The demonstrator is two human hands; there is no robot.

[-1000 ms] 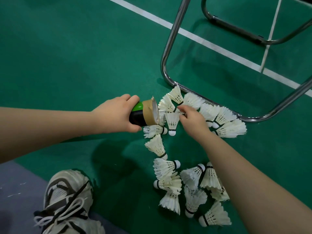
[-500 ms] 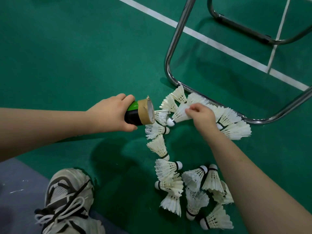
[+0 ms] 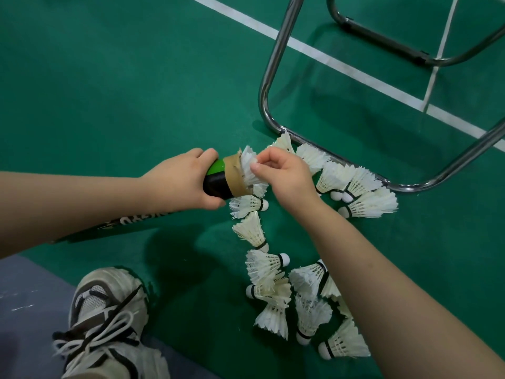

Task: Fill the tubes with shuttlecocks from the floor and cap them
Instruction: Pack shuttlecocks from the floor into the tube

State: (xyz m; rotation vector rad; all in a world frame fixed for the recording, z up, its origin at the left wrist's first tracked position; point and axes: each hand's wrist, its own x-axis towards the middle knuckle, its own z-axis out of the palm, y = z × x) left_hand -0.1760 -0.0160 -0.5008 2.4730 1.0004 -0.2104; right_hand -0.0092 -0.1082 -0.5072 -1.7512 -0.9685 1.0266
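Right hand (image 3: pixel 284 173) pinches the feathers of a shuttlecock (image 3: pixel 249 166) between curled thumb and fingers, the skirt sticking out of the taped mouth of the tube (image 3: pixel 218 180), its cork end hidden. Left hand (image 3: pixel 185 181) is wrapped round that black-and-green tube just behind the brown tape, above the green floor (image 3: pixel 109 77). Loose shuttlecocks (image 3: pixel 265 266) lie scattered below and to the right, some touching the chrome chair frame (image 3: pixel 269 77). A laced shoe (image 3: pixel 109 310) sits lower left.
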